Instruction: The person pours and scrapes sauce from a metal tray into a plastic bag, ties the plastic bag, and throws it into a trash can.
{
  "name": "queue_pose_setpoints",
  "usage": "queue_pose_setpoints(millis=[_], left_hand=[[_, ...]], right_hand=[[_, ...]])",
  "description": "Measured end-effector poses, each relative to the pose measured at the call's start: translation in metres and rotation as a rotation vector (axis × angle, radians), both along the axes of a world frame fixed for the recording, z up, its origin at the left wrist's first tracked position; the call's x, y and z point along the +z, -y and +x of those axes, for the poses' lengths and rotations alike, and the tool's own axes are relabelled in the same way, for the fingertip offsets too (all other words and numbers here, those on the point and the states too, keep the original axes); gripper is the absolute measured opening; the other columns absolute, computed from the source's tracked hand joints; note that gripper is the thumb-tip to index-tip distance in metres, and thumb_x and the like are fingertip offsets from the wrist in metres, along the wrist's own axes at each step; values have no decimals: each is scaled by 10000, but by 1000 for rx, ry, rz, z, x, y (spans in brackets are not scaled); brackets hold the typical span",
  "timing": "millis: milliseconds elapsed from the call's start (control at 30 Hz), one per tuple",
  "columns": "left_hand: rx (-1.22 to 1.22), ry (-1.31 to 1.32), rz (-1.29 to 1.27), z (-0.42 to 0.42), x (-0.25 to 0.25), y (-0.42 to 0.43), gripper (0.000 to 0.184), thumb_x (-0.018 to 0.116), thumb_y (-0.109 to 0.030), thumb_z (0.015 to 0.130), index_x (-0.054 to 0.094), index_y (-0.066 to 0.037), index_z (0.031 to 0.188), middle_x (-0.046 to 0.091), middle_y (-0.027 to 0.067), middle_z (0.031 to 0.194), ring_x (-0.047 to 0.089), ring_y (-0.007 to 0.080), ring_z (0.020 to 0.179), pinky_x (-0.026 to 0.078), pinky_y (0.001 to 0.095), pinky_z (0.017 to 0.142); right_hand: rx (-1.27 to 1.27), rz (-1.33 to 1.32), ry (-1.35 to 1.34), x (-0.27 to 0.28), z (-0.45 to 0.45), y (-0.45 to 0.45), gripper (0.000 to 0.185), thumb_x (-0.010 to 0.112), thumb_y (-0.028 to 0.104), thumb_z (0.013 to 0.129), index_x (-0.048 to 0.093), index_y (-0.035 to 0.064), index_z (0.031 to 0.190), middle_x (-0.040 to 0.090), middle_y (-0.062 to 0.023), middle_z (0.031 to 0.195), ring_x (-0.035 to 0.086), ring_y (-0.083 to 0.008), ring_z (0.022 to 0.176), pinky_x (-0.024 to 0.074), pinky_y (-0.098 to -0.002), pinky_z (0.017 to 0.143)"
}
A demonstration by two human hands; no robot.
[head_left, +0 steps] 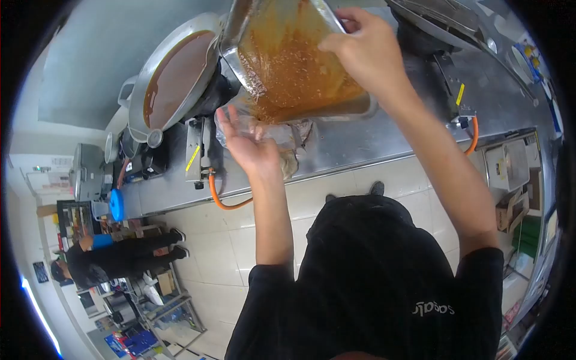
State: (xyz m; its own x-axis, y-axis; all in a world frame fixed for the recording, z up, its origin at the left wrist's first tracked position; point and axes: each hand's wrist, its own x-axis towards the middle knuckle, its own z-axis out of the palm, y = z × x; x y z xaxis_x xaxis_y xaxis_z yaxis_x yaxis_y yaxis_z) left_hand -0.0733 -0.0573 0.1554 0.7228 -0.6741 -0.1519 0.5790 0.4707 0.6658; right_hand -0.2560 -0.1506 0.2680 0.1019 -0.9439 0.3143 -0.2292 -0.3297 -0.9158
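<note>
My right hand (373, 57) grips the rim of a tilted rectangular metal tray (240, 67), thumb on the inner side. Orange-brown sauce residue (300, 72) coats the inside of the tray, with pale bits along its left wall. Below the tray's lower left corner is my left hand (252, 147), palm turned up and fingers apart, holding nothing I can see. A crumpled clear plastic bag (288, 135) lies on the steel counter (354, 139) just behind that hand. Whether the left fingertips touch the bag or tray, I cannot tell.
On the left stands a large wok (139, 99) of brown liquid. Two gas burner fittings (197, 153) (456, 111) with orange hoses sit along the counter edge. Another large pan (429, 24) with a long handle is at the right. A person (120, 258) stands far left.
</note>
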Motion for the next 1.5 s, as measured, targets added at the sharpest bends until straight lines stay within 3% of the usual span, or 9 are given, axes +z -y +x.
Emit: queue_pose_setpoints(millis=[133, 333, 467, 767, 967, 1067, 1167, 1267, 1500], left_hand=[[-67, 15, -61, 6, 6, 9, 377, 386, -221, 1029, 369, -162, 1400, 424, -3, 1401, 321, 67, 568, 313, 176, 448], [-115, 80, -86, 10, 9, 15, 373, 426, -223, 1024, 389, -133, 1384, 447, 48, 1404, 315, 56, 536, 329, 160, 426], [-96, 147, -62, 5, 16, 19, 357, 420, -225, 1027, 418, -93, 1359, 443, 70, 1417, 340, 38, 543, 351, 143, 432], [-116, 149, -89, -21, 52, 53, 320, 408, -238, 1032, 462, -47, 1283, 536, 55, 1317, 334, 28, 511, 350, 132, 421], [-204, 68, -157, -44, 85, 83, 325, 364, -237, 1044, 479, -46, 1279, 550, 53, 1318, 285, 44, 490, 319, 135, 413], [-312, 49, -234, -54, 99, 97, 319, 372, -225, 1040, 480, -37, 1274, 554, 76, 1315, 296, 51, 487, 312, 136, 407], [-399, 70, -304, -62, 114, 106, 296, 393, -202, 1033, 477, -21, 1251, 576, 118, 1272, 346, 58, 496, 321, 145, 400], [-428, 95, -353, -67, 115, 100, 285, 395, -193, 1031, 476, -26, 1248, 574, 108, 1273, 349, 61, 498, 332, 152, 406], [-277, 272, -302, -121, 47, 10, 417, 382, -223, 1035, 312, -175, 1443, 336, 3, 1504, 468, 62, 643, 407, 168, 532]], right_hand=[[70, 46, 133, 22, -11, 0, 297, 580, 77, 715, 640, -81, 959, 668, -217, 806, 658, -304, 748, 496, -366, 694], [-4, 60, -69, 16, 1, 33, 442, 639, 146, 678, 649, -48, 1075, 688, -201, 948, 672, -289, 867, 499, -351, 780], [-16, 113, -83, 21, 0, 27, 256, 628, 139, 689, 689, -44, 858, 683, -228, 939, 662, -374, 937, 525, -417, 825], [15, 93, -30, 37, -44, 37, 422, 573, 94, 666, 656, -55, 1052, 667, -261, 991, 644, -370, 987, 491, -412, 884], [-119, -23, 22, 48, -77, 61, 227, 626, 122, 670, 693, -57, 793, 678, -257, 900, 661, -402, 905, 535, -430, 781], [-66, 9, -32, 59, -100, 70, 493, 623, 146, 678, 629, -62, 1125, 663, -242, 1053, 645, -337, 998, 485, -383, 884], [-90, -16, 20, 79, -125, 71, 281, 572, 70, 720, 637, -121, 915, 653, -295, 828, 671, -367, 805, 511, -423, 737], [-9, -27, 49, 95, -153, 64, 284, 592, 73, 709, 636, -137, 894, 643, -325, 829, 667, -408, 837, 510, -446, 770], [129, 98, -84, 76, -159, 43, 502, 657, 178, 733, 580, -76, 1159, 632, -262, 1067, 660, -303, 910, 510, -387, 761]])
